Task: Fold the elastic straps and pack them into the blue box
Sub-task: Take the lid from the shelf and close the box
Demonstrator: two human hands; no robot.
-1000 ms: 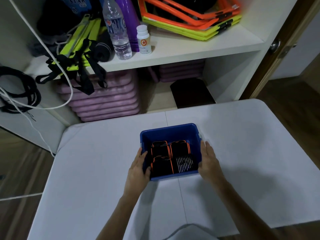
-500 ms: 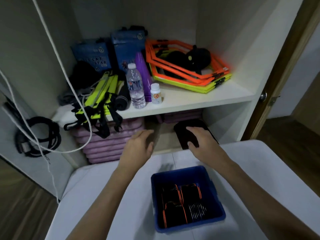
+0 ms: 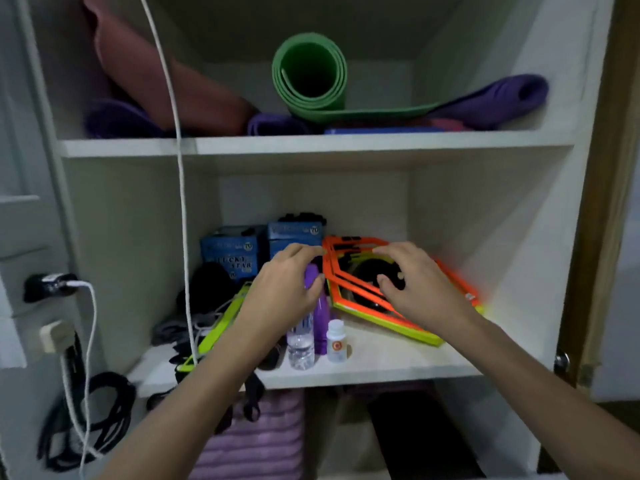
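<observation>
While both hands (image 3: 349, 292) hover, shelf edge (image 3: 363, 377) lies below.

I see a white cupboard whose middle shelf (image 3: 381, 370) crosses the lower centre of the frame. On it stand a clear water bottle (image 3: 300, 348), a purple bottle (image 3: 320, 327) just behind it, and a small white pill bottle (image 3: 336, 342) beside them. To the right lie stacked orange and yellow hexagon frames (image 3: 349, 289). Two blue boxes (image 3: 235, 252) sit at the back, with yellow-green straps (image 3: 221, 323) at left. The upper shelf (image 3: 311, 145) carries a rolled green mat (image 3: 310, 77) and purple mats (image 3: 495, 98).
</observation>
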